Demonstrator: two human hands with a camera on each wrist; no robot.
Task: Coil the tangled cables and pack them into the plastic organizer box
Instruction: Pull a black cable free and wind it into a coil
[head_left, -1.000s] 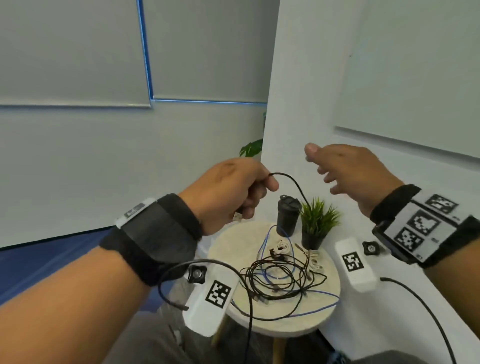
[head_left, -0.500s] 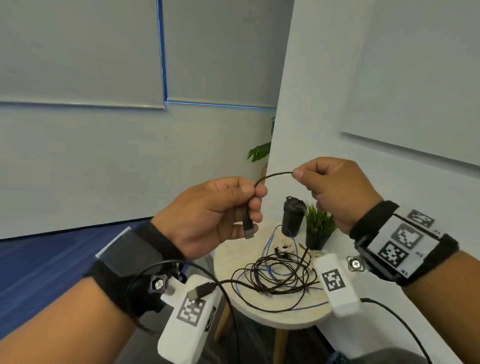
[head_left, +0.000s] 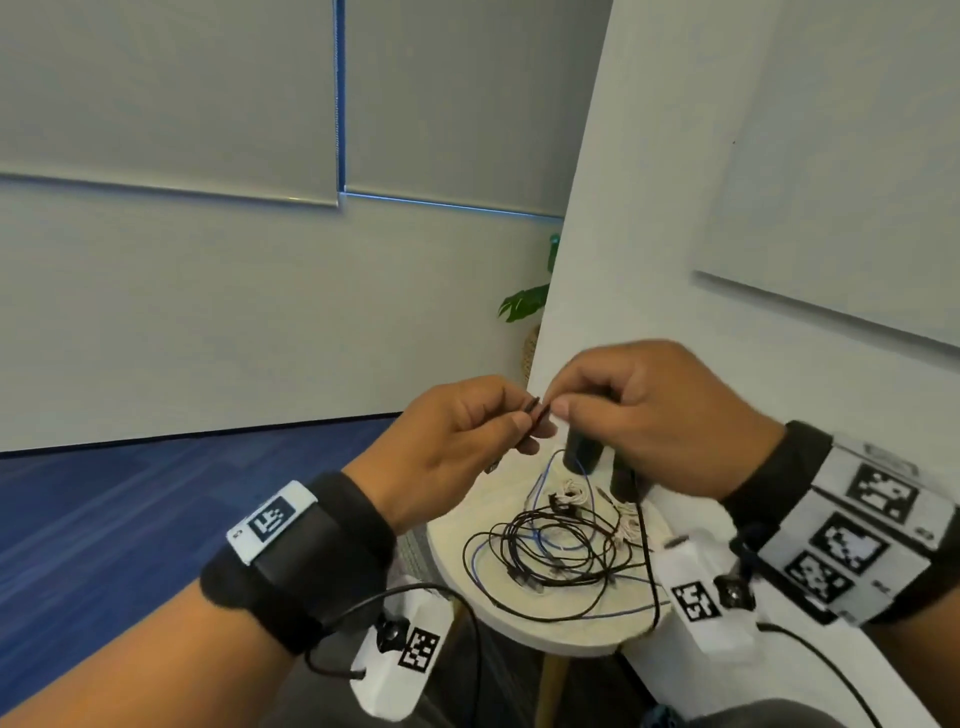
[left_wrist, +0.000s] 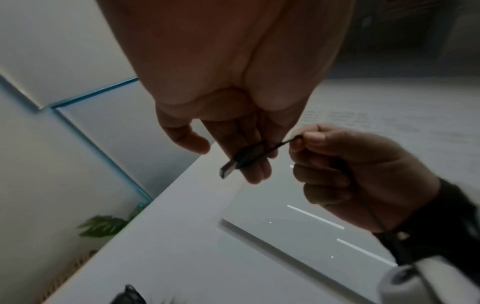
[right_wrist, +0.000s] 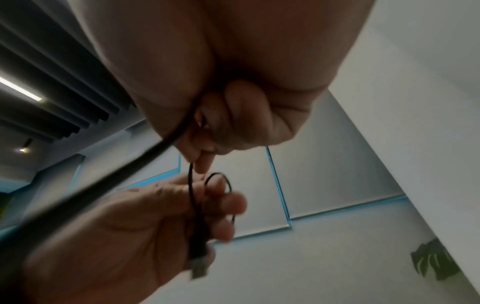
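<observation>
Cable (head_left: 535, 413): thin matt black rubbery sheath, metal USB plug (right_wrist: 198, 270); table (head_left: 467, 519) looks rough, pale (stone-like?); wrist straps (head_left: 311, 561) black cloth.

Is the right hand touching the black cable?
Touching. The left wrist view shows the right hand pinching the black cable between thumb and fingertip, with no gap.

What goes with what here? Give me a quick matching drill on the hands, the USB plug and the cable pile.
1. left hand
2. right hand
3. USB plug
4. cable pile

a. lies tangled on the round table
b. sticks out below the left fingers
c. pinches the thin black cable beside the other hand
d. holds the plug end of the cable

Pairs: 1-d, 2-c, 3-b, 4-a
</observation>
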